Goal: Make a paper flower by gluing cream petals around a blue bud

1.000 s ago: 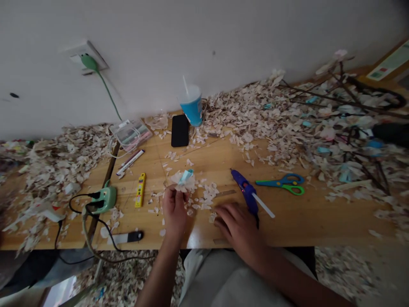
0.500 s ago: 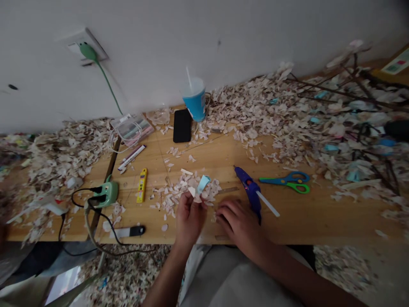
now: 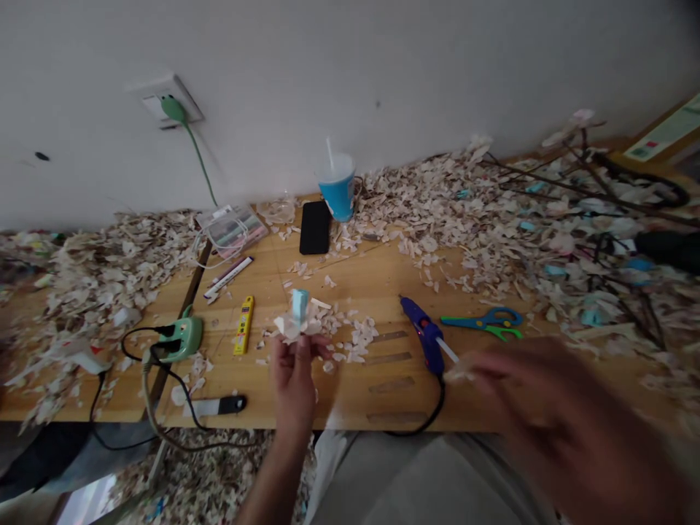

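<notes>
My left hand (image 3: 295,375) is closed on a small flower (image 3: 298,326) of whitish petals with a rolled light-blue strip standing up in its middle. It is over a scatter of loose petals (image 3: 361,337) on the wooden table. Off to the right, my right hand (image 3: 563,415) is blurred by motion. A pale petal (image 3: 462,370) shows at its fingertips, which look pinched together. Just left of that hand lies a blue glue gun (image 3: 424,332) with a white glue stick (image 3: 447,350) in its back. Blue and green scissors (image 3: 486,319) lie beyond the hand.
A blue cup (image 3: 337,193) with a straw and a black phone (image 3: 315,227) stand near the wall. Deep petal heaps (image 3: 432,200) line the back. At left are a yellow utility-knife-like tool (image 3: 243,324), a marker (image 3: 230,277), a green power strip (image 3: 186,335) with cables, and a scraper (image 3: 219,405).
My left hand has moved left with the flower, now held more upright. My right hand has swung right from beside it, past the glue gun, with a pale petal at the fingers.
</notes>
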Demonstrator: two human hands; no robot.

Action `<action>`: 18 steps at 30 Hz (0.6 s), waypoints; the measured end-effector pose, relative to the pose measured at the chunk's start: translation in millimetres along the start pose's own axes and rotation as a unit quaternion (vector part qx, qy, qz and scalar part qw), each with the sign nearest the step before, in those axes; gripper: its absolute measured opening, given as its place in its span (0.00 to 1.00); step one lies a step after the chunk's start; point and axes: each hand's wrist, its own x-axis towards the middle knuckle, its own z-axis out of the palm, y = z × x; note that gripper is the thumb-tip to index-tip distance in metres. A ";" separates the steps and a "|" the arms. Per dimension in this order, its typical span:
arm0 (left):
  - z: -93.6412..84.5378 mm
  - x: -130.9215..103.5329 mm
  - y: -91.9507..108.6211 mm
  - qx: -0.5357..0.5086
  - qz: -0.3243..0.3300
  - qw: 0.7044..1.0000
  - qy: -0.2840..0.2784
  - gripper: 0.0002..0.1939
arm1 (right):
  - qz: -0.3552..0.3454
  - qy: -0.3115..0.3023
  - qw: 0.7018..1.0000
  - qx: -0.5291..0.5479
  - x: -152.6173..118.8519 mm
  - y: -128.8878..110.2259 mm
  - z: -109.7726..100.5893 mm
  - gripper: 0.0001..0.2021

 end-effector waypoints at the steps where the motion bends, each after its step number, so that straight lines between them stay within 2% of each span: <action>1: 6.9 -7.2 1.7 -0.017 -0.013 0.999 -0.024 0.14 | -0.030 -0.046 0.998 0.006 -3.9 -5.1 15.2 0.15; 3: 19.5 -19.7 7.0 -0.044 -0.037 0.997 -0.059 0.14 | -0.060 -0.098 0.993 -0.008 -13.2 -13.7 41.5 0.16; 7: 32.2 -31.1 19.0 -0.064 -0.095 0.988 -0.099 0.12 | -0.135 -0.103 0.985 -0.038 -19.8 -18.6 69.0 0.18; 10: 31.7 -31.5 21.1 -0.057 -0.118 0.985 -0.116 0.12 | -0.144 -0.083 0.985 -0.041 -13.1 -18.1 73.4 0.16; 13: 28.9 -31.1 17.0 -0.053 -0.105 0.986 -0.117 0.12 | -0.114 -0.052 0.992 -0.031 -8.0 -18.8 72.2 0.12; 18: 26.4 -32.1 10.3 -0.082 -0.048 0.983 -0.154 0.12 | -0.024 -0.090 0.995 0.034 -9.4 -19.4 67.0 0.10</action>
